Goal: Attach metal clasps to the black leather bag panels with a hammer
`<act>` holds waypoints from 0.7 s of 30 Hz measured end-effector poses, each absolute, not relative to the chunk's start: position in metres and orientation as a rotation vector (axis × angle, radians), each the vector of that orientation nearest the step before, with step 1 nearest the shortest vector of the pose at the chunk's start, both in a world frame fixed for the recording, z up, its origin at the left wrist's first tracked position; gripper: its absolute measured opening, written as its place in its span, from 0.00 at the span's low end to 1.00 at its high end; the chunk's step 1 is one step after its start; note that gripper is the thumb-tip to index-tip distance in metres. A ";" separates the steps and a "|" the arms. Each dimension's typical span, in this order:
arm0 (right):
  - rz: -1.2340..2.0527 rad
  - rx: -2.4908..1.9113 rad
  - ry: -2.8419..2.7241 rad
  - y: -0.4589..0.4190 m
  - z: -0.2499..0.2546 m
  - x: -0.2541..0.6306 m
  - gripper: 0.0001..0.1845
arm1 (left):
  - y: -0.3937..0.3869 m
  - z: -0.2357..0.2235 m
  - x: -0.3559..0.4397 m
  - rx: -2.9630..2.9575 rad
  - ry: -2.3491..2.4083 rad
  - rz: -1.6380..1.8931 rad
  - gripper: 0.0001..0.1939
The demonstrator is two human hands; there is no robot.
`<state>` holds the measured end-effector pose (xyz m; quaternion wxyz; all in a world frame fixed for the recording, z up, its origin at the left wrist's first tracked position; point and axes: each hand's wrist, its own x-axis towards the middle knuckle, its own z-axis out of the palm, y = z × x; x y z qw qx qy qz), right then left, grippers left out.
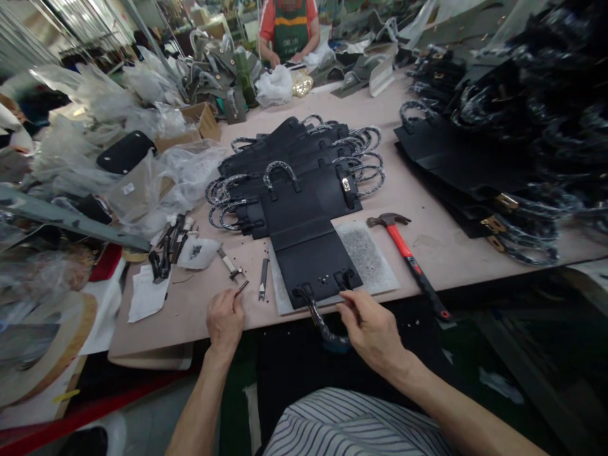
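My left hand [225, 322] is closed round a short, thin metal rod [242, 287], its tip pointing up and right. A black bag panel [313, 256] lies in front of me, its near end on a pale board [375, 256]. Several small rivets [323, 278] rest on the panel between the two handle tabs. A plastic-wrapped handle [319, 323] loops off the table's front edge. My right hand [373, 326] is at the right tab, thumb and fingers pinched together; whatever is between them is hidden. A claw hammer [403, 250] with a red and black grip lies to the right.
More black panels with wrapped handles [294, 152] are stacked beyond, and a large pile [475, 158] stands right. A utility knife [263, 278], other hand tools [168, 244] and a bag of small parts [197, 252] lie left. A co-worker [289, 31] stands across the table.
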<state>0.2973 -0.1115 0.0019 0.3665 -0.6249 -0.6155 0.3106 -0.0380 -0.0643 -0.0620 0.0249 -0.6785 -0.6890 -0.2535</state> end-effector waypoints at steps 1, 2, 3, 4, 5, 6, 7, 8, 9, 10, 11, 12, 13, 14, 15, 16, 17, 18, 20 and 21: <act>0.741 -1.702 -1.536 -0.113 -0.004 0.309 0.10 | -0.065 -0.068 -0.039 -2.089 -2.110 -0.788 0.13; 0.723 -1.798 -1.492 -0.115 -0.010 0.318 0.11 | -0.067 -0.073 -0.040 -2.080 -2.096 -0.802 0.13; 0.749 -1.883 -1.451 -0.116 -0.015 0.324 0.14 | -0.068 -0.076 -0.040 -2.067 -2.087 -0.820 0.13; 0.815 -1.947 -1.412 -0.117 -0.020 0.328 0.16 | -0.070 -0.079 -0.039 -2.058 -2.082 -0.834 0.13; 0.905 -1.982 -1.374 -0.117 -0.024 0.329 0.18 | -0.071 -0.081 -0.038 -2.050 -2.078 -0.843 0.13; 0.996 -1.986 -1.340 -0.117 -0.027 0.328 0.19 | -0.071 -0.082 -0.038 -2.042 -2.074 -0.849 0.13; 1.071 -1.969 -1.305 -0.116 -0.029 0.325 0.19 | -0.071 -0.082 -0.037 -2.039 -2.068 -0.848 0.13; 1.134 -1.937 -1.258 -0.114 -0.029 0.321 0.18 | -0.071 -0.082 -0.037 -2.042 -2.057 -0.846 0.12; 1.193 -1.898 -1.186 -0.112 -0.029 0.317 0.17 | -0.070 -0.083 -0.037 -2.047 -2.041 -0.845 0.12; 1.264 -1.852 -1.089 -0.110 -0.027 0.313 0.15 | -0.069 -0.083 -0.037 -2.050 -2.025 -0.848 0.12; 1.350 -1.798 -0.969 -0.106 -0.025 0.310 0.13 | -0.069 -0.083 -0.038 -2.050 -2.010 -0.857 0.12; 1.452 -1.734 -0.837 -0.102 -0.021 0.309 0.12 | -0.068 -0.084 -0.039 -2.050 -1.996 -0.868 0.12; 1.561 -1.660 -0.705 -0.098 -0.018 0.308 0.12 | -0.068 -0.084 -0.040 -2.046 -1.988 -0.883 0.12; 1.667 -1.582 -0.585 -0.094 -0.014 0.309 0.13 | -0.069 -0.085 -0.042 -2.045 -1.985 -0.897 0.12; 1.758 -1.511 -0.488 -0.089 -0.011 0.310 0.14 | -0.070 -0.085 -0.043 -2.053 -1.979 -0.905 0.12; 1.827 -1.455 -0.421 -0.086 -0.007 0.312 0.15 | -0.071 -0.085 -0.044 -2.055 -1.984 -0.920 0.12; 1.866 -1.423 -0.380 -0.082 -0.005 0.314 0.15 | -0.072 -0.084 -0.045 -2.044 -1.991 -0.961 0.12; 1.874 -1.415 -0.360 -0.080 -0.003 0.315 0.14 | -0.073 -0.083 -0.044 -2.056 -1.996 -1.013 0.13; 1.815 -1.458 -0.371 -0.077 -0.002 0.318 0.13 | -0.068 -0.078 -0.038 -2.070 -1.978 -1.149 0.13; 1.765 -1.492 -0.406 -0.076 -0.002 0.320 0.12 | -0.063 -0.075 -0.033 -2.075 -1.998 -1.212 0.14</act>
